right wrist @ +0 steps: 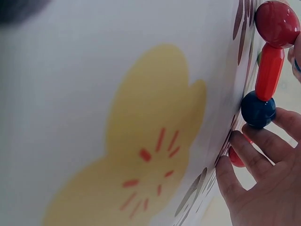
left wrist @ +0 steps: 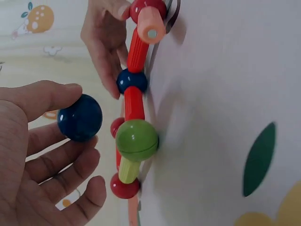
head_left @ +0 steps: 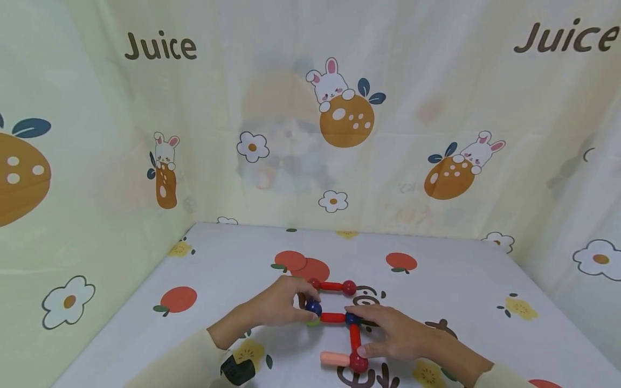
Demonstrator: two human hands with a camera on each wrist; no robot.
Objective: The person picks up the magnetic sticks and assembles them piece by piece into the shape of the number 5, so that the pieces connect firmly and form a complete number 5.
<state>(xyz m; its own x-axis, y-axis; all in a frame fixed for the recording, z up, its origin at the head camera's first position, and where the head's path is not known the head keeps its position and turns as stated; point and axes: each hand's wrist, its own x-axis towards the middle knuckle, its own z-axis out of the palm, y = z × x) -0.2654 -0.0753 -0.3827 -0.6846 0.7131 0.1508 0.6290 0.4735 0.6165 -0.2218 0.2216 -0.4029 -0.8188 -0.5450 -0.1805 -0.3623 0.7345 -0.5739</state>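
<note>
My left hand (head_left: 283, 300) pinches a glossy blue ball (left wrist: 80, 117) between thumb and fingertips. Under it, in the left wrist view, a green ball (left wrist: 137, 140) bears a short light-green rod (left wrist: 128, 170). A red rod (head_left: 332, 318) joins the green ball to a second blue ball (head_left: 352, 319). From there another red rod (head_left: 356, 338) runs to a red ball (head_left: 359, 362) with a pink rod (head_left: 335, 359) sticking out leftward. My right hand (head_left: 398, 335) rests its thumb on this red ball and touches the second blue ball with its fingertips.
Beyond the hands lies a red bar (head_left: 331, 286) with a red ball (head_left: 349, 288) at each end. The white tablecloth (head_left: 242, 253) is printed with fruit and flowers. Patterned curtains (head_left: 271, 97) close in the back and sides.
</note>
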